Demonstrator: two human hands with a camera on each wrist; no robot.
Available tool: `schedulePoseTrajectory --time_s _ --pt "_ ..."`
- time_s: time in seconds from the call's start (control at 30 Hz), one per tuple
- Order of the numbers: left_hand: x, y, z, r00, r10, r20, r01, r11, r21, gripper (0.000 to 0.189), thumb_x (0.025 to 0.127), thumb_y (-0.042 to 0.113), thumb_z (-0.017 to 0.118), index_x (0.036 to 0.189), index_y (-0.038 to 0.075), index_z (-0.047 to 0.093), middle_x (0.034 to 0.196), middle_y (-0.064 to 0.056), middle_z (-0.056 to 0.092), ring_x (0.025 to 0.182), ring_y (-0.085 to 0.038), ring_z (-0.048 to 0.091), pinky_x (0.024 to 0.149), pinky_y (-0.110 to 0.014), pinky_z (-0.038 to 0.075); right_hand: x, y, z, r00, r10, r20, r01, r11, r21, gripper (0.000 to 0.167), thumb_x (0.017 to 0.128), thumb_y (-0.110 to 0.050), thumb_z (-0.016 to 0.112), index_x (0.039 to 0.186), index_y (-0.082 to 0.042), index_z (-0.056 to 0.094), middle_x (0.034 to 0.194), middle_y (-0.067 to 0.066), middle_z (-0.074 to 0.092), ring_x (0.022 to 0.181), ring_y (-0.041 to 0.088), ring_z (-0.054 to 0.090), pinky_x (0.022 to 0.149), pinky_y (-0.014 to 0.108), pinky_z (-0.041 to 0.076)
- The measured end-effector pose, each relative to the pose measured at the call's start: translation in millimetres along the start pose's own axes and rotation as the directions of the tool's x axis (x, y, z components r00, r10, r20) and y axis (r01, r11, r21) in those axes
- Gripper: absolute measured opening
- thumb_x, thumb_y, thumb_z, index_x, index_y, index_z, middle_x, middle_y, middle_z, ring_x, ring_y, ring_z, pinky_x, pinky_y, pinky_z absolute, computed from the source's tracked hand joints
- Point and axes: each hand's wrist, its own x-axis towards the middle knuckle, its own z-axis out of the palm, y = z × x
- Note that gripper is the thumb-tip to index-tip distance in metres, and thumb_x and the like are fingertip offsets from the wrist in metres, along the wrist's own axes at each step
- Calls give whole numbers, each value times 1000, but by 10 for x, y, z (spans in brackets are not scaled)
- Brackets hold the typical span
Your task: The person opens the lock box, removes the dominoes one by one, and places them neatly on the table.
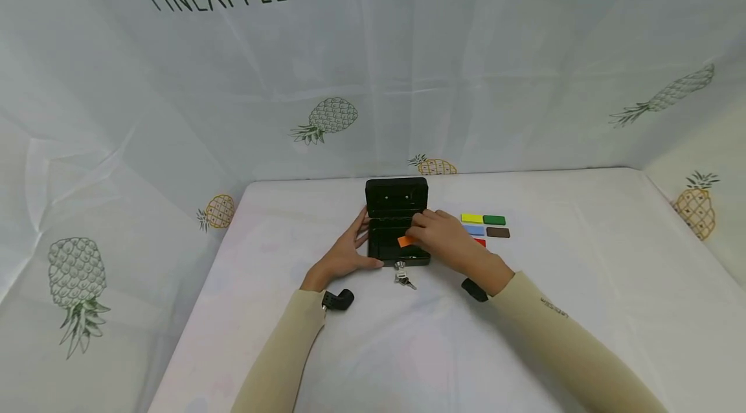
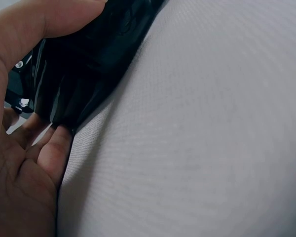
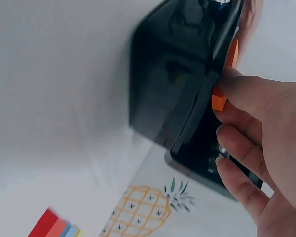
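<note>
A small black lidded box (image 1: 381, 245), its lid raised at the back, stands on the white-covered table. My left hand (image 1: 344, 251) rests along its left side, thumb at the front corner and fingers against the side wall. Over the box's right part, my right hand (image 1: 445, 238) pinches an orange block (image 1: 405, 241) between thumb and fingers. In the right wrist view the orange block (image 3: 218, 101) shows at the box's edge. Keys (image 1: 403, 278) hang from the lock at the box's front.
Right of the box lie flat coloured blocks: yellow (image 1: 472, 218), green (image 1: 494, 220), blue (image 1: 474, 230), brown (image 1: 498, 232) and a partly hidden red one (image 1: 480, 242). A pineapple-printed curtain (image 1: 332, 63) hangs behind the table.
</note>
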Motion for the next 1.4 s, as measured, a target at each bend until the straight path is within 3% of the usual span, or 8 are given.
schedulePoseTrajectory --time_s 0.3,0.7,0.9,1.1,1.4 --pt "14 -27 -3 1000 17 0 -17 1000 0 131 82 7 92 172 27 0 172 -17 23 158 -37 31 128 -43 34 -267 159 -94 996 65 -62 -63 997 40 23 81 -10 93 100 -9 80 97 4 70 91 24 67 83 37 62" --pt "41 4 -17 1000 27 1 -27 999 19 129 82 6 91 172 23 0 171 -17 24 158 -35 30 128 -42 32 -722 433 -159 974 147 -171 -132 987 94 30 72 2 95 97 -6 79 96 7 70 86 27 68 76 44 64" --pt "45 -10 -18 999 34 7 -34 999 9 129 83 5 91 172 23 -1 171 -18 24 159 -36 28 129 -44 31 -943 550 -161 968 209 -141 -196 976 99 30 71 5 94 96 -4 79 98 9 71 87 29 69 75 45 64" --pt "39 -22 -16 999 38 5 -38 999 9 130 82 5 91 172 22 -1 171 -17 23 159 -34 28 129 -42 32 -1144 626 -170 959 278 -61 -272 958 93 35 72 5 94 103 -2 80 105 13 73 94 32 71 80 50 65" --pt "27 -58 -9 999 39 -5 -39 999 21 130 81 7 92 172 22 0 171 -16 25 159 -33 29 128 -42 32 -1347 718 -232 931 363 34 -365 928 81 36 74 4 93 107 -2 81 99 12 72 87 32 69 76 49 65"
